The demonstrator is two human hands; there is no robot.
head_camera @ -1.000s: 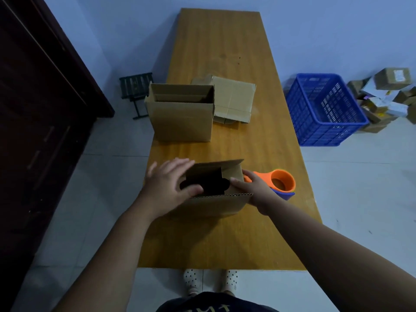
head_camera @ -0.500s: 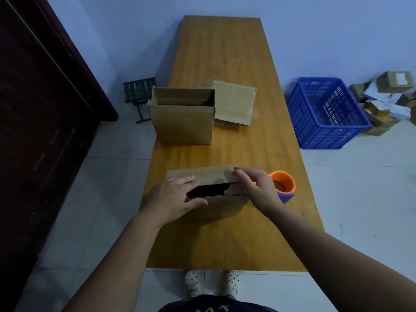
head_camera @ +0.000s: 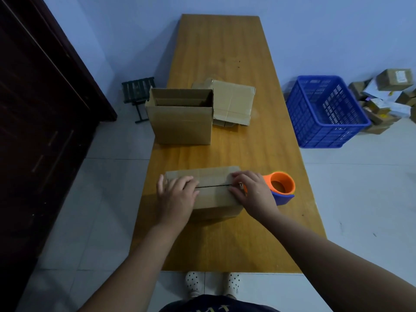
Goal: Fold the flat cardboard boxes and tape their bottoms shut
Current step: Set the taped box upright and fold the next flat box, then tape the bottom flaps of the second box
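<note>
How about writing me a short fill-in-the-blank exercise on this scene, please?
The dispenser lies on the near box's ____ side.
The far box stands with its top ____.
The crate on the floor is coloured ____.
Missing words: right; open; blue.

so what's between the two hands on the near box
In the head view, the box top, with the dark seam where its flaps meet, running from the left hand to the right hand.
</note>
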